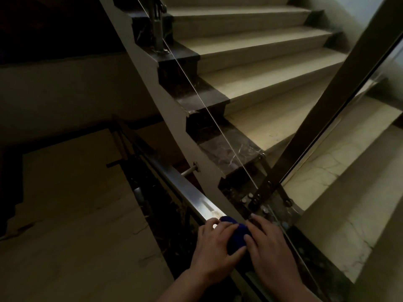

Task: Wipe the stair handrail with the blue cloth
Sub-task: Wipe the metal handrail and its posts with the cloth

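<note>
A shiny metal stair handrail (174,177) runs from the dim middle left down to the bottom centre. A blue cloth (236,235) is bunched on the rail near its lower end. My left hand (214,251) lies on the cloth's left side with fingers curled over it. Pressing on the cloth's right side is my right hand (272,251), fingers spread over the rail. Most of the cloth is hidden between the two hands.
A glass balustrade panel (218,136) with metal clamps (261,192) stands right of the rail. Beige steps (261,68) with dark marble edges climb beyond it. A second slanted rail (327,101) crosses the right side. A dim lower landing (65,203) lies to the left.
</note>
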